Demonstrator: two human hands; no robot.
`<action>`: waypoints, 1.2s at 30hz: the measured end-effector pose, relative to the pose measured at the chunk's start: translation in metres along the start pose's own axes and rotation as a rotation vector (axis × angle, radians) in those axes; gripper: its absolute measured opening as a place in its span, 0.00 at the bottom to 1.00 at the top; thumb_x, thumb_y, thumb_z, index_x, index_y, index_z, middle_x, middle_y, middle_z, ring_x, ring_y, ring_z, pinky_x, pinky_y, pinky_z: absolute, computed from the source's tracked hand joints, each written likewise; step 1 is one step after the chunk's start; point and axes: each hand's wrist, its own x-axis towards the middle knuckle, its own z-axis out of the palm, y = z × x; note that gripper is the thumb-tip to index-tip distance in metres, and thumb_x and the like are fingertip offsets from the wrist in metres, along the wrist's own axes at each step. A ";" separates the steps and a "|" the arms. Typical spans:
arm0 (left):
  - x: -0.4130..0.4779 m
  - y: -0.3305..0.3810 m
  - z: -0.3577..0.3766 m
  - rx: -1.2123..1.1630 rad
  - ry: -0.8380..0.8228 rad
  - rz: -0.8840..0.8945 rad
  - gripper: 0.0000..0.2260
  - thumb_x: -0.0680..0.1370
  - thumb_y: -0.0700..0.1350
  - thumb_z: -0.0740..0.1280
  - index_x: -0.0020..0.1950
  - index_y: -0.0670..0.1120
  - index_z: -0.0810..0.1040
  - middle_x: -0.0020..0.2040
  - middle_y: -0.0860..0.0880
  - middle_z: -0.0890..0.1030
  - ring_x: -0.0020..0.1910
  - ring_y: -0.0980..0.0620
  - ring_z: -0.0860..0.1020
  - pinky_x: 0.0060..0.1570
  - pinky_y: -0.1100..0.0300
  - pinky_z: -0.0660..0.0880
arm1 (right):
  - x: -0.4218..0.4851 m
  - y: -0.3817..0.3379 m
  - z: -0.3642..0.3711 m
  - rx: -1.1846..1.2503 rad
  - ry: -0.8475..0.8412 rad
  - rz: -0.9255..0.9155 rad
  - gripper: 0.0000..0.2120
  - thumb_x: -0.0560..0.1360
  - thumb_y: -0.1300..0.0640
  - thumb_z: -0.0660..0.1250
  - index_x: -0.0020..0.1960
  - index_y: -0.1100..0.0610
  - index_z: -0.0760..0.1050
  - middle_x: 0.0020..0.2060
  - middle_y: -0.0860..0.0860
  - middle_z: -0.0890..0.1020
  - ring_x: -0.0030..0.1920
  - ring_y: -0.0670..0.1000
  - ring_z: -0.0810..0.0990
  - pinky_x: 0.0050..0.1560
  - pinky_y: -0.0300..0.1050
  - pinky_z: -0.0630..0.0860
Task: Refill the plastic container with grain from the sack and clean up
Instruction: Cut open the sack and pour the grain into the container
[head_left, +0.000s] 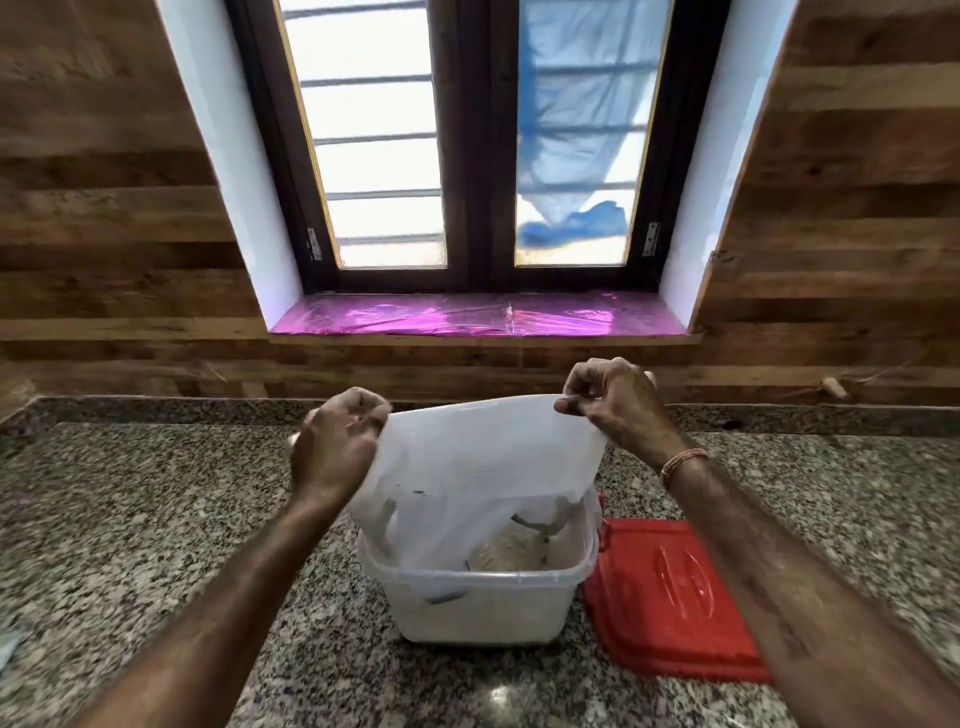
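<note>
While both hands pinch its corners, the white woven sack (483, 467) hangs upended into the clear plastic container (480, 597).
Left hand (337, 447) and right hand (613, 400) grasp the sack; its faint print is unreadable.

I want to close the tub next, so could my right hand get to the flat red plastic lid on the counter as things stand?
Probably yes, once freed: the right hand is pinching the white sack, but the red lid lies uncovered on the granite counter below that arm.

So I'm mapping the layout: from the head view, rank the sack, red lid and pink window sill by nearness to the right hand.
1. Sack: pinched in the right hand.
2. Red lid: on the counter, below that hand.
3. Pink window sill: back at the wall.
</note>
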 end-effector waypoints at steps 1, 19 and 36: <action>0.002 0.012 0.004 0.110 0.010 0.091 0.06 0.76 0.57 0.69 0.46 0.57 0.82 0.43 0.60 0.85 0.48 0.55 0.82 0.55 0.51 0.72 | 0.002 -0.003 0.001 0.026 0.004 -0.019 0.11 0.66 0.43 0.79 0.36 0.45 0.78 0.33 0.38 0.80 0.43 0.46 0.79 0.56 0.56 0.75; 0.033 0.075 0.066 -0.224 -0.226 0.133 0.05 0.70 0.51 0.74 0.38 0.51 0.83 0.33 0.52 0.81 0.35 0.54 0.76 0.40 0.56 0.72 | -0.028 0.021 0.020 1.017 -0.136 0.194 0.15 0.76 0.57 0.73 0.63 0.56 0.80 0.56 0.56 0.85 0.53 0.50 0.84 0.59 0.52 0.81; 0.041 0.136 0.085 -0.254 -0.200 0.294 0.06 0.72 0.51 0.77 0.39 0.50 0.83 0.37 0.54 0.83 0.40 0.54 0.81 0.43 0.51 0.80 | -0.010 -0.011 0.033 1.146 0.025 0.138 0.12 0.76 0.60 0.73 0.52 0.69 0.78 0.42 0.54 0.85 0.42 0.49 0.82 0.42 0.42 0.80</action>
